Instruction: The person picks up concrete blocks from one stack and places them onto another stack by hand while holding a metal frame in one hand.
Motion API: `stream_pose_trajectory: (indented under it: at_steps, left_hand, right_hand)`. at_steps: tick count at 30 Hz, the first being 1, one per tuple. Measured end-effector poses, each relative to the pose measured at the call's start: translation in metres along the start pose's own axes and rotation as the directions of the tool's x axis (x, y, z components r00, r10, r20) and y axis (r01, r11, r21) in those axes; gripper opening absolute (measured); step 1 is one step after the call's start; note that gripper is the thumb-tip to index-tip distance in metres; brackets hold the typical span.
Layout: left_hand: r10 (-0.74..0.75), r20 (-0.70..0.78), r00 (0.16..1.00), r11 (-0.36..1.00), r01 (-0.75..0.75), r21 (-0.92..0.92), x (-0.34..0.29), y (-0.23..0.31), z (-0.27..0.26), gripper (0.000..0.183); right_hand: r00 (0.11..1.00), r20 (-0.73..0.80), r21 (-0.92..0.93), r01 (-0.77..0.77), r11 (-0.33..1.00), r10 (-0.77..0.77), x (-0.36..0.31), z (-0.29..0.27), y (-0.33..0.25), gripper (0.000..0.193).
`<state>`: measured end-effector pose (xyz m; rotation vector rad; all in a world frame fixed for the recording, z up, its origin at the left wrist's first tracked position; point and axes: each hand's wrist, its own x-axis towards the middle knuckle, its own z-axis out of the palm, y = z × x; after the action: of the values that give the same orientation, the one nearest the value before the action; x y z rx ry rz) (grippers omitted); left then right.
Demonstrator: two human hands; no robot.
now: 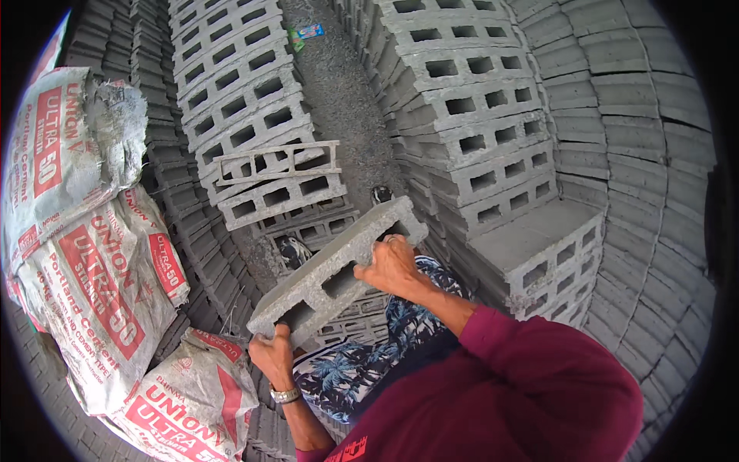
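Between my two hands I hold a grey concrete hollow block (319,266), tilted so that its right end is higher and farther off. Its three openings face me. My left hand (271,356) grips the lower left end, thumb by the left opening. At the right end my right hand (392,269) is closed on the block, with fingers hooked into the openings. Part of each hand's grip is hidden behind the block. Below it, between my legs, more blocks (350,322) are partly covered.
Stacked hollow blocks (231,77) stand ahead left, with one thin block frame (277,162) lying on top. A taller stack (493,100) rises at the right, beside a lower stack (531,231). A narrow gravel strip (339,92) runs between. Cement bags (100,300) lie at the left.
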<state>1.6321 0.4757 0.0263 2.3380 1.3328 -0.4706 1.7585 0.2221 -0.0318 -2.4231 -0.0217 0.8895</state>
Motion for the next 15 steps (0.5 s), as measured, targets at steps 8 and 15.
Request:
stream_pose_trajectory:
  at_steps: [8,15]
  left_hand:
    - [0.323,-0.011,0.946,0.910,-0.314,-0.270,-0.102,0.087,-0.005,0.038]
    - [0.404,0.210,0.890,0.890,-0.329,-0.316,-0.159,0.190,0.097,0.058]
  right_hand:
    - [0.951,-0.288,-0.076,0.093,0.993,-0.111,-0.089,-0.151,0.047,0.042]
    - [0.869,-0.491,-0.188,-0.177,0.966,0.064,-0.117,-0.235,0.167,0.047]
